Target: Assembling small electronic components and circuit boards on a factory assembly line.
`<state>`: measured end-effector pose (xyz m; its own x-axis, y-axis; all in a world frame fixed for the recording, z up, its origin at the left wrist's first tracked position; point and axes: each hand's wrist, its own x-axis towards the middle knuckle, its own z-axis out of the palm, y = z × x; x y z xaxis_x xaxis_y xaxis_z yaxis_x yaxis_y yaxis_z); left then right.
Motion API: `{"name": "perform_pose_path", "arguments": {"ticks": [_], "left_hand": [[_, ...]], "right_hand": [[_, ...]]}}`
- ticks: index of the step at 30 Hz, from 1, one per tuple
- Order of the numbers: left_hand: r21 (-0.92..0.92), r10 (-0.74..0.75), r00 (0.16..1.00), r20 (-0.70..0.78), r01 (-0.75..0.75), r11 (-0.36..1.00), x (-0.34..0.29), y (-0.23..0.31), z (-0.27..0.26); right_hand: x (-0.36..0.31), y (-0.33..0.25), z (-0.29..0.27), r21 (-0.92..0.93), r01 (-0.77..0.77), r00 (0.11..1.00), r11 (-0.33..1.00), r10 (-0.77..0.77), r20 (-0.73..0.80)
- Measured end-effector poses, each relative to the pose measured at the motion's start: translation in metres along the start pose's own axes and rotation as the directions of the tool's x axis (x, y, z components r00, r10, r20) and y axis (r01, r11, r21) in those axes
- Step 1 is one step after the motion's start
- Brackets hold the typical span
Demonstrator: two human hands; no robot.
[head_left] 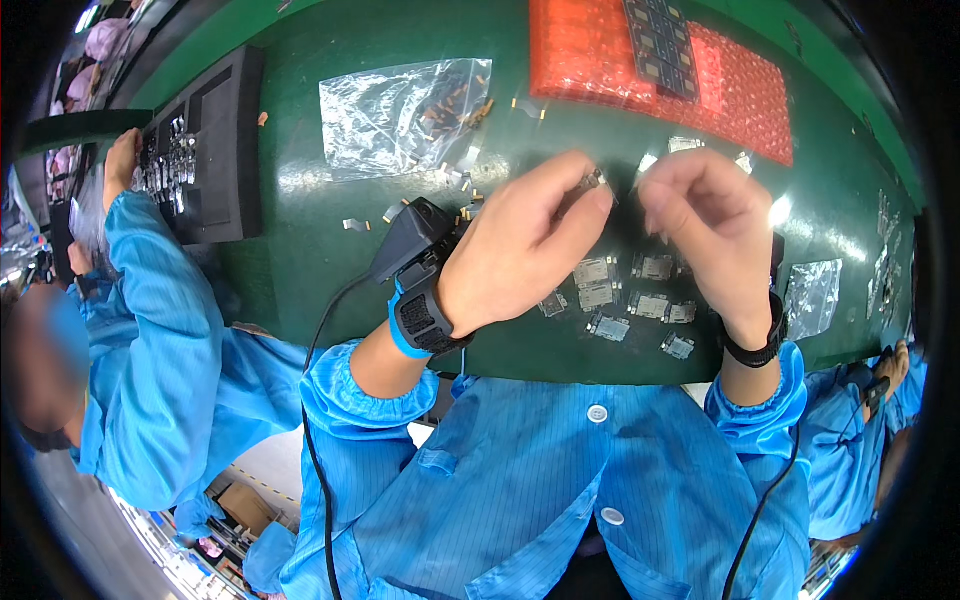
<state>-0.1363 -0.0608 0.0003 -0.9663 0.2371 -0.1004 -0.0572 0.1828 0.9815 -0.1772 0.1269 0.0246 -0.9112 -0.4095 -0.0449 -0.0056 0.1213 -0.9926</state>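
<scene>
My left hand (535, 240) is raised over the green table, thumb and forefinger closed on a small metal-cased electronic part (593, 180). To its right, my right hand (712, 215) has its fingers curled into a pinch. Whatever sits between those fingertips is too small and blurred to name. The two hands are apart. Beneath and between them lie several small silvery parts (597, 282), flat on the tabletop. One silvery part (677, 346) rests nearest to me, close to my right wrist.
Beyond my hands lie a clear bag (375, 120) of small flex strips and a red bubble-wrap sheet (590, 60) under a dark circuit panel (660, 45). A black foam tray (225, 150) stands left, beside a co-worker's hand (122, 165). Another clear bag (812, 297) lies right.
</scene>
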Motion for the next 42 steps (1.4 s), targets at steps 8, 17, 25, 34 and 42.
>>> {"name": "perform_pose_path", "arguments": {"ticks": [8,17,25,34,42], "left_hand": [[-0.033,-0.096,0.995,0.038,0.097,0.995,-0.001,0.004,-0.002],[-0.063,-0.062,0.995,-0.075,0.058,0.996,0.0,0.001,0.004],[-0.095,-0.053,0.996,-0.07,0.046,0.994,0.0,-0.002,0.003],[-0.082,-0.108,0.992,-0.069,0.103,0.991,0.001,0.001,0.0],[-0.065,-0.116,0.991,-0.06,0.112,0.992,0.003,0.001,0.001]], "right_hand": [[0.001,0.001,0.0,-0.035,0.008,1.0,0.999,-0.008,0.006],[0.005,-0.004,0.0,-0.015,-0.096,0.995,0.995,0.096,0.035],[0.006,0.001,0.0,-0.073,-0.099,0.995,0.992,0.101,0.021],[0.01,0.002,0.0,-0.07,-0.141,0.989,0.987,0.144,0.033],[0.011,0.002,-0.001,-0.11,-0.16,0.986,0.981,0.164,0.034]]}}
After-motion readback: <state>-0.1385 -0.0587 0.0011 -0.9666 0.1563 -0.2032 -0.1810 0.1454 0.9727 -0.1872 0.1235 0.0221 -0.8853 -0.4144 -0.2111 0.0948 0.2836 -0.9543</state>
